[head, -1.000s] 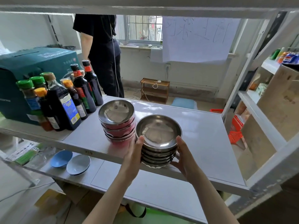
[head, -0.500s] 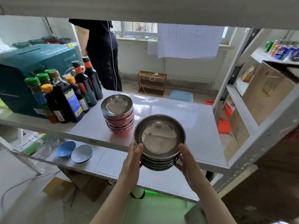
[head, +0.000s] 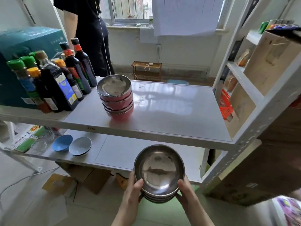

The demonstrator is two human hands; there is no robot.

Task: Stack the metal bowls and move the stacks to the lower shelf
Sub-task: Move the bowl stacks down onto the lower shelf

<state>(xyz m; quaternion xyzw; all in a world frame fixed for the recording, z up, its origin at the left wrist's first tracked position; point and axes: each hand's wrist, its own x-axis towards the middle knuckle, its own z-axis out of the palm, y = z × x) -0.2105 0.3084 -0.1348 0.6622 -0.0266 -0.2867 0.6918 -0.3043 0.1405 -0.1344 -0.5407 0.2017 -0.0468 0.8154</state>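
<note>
Steel stack (head: 159, 173), several nested metal bowls, is held in the air between both hands, low down at the front edge of the lower shelf (head: 123, 152) and not resting on it. Left hand (head: 132, 193) grips the near-left side and right hand (head: 187, 191) the near-right. The fingers (head: 139, 183) curl round the walls w/ thumbs over the top rim; the rest are tucked under and mostly hidden.

Red stack (head: 116, 97) sits on the upper shelf (head: 171, 111), well up and ahead of the fingers and a bit left, w/ no hand on it. Blue bowls (head: 62, 142) lie on the lower shelf, ahead and far left of the fingers.

Handling, as I judge it: stiff and won't crush, but polished steel is slick and nested bowls can slide on each other if tipped — so keep it level. Several together are prob. moderate weight, fine for two hands. The present hold looks like the best one: opposite sides, support under the bottom bowl, thumbs pinning the top rim. The bare shelf just ahead of the fingers looks roomy — mind the upper shelf's edge overhead, and ease the fingers out w/o dragging the stack.
</note>
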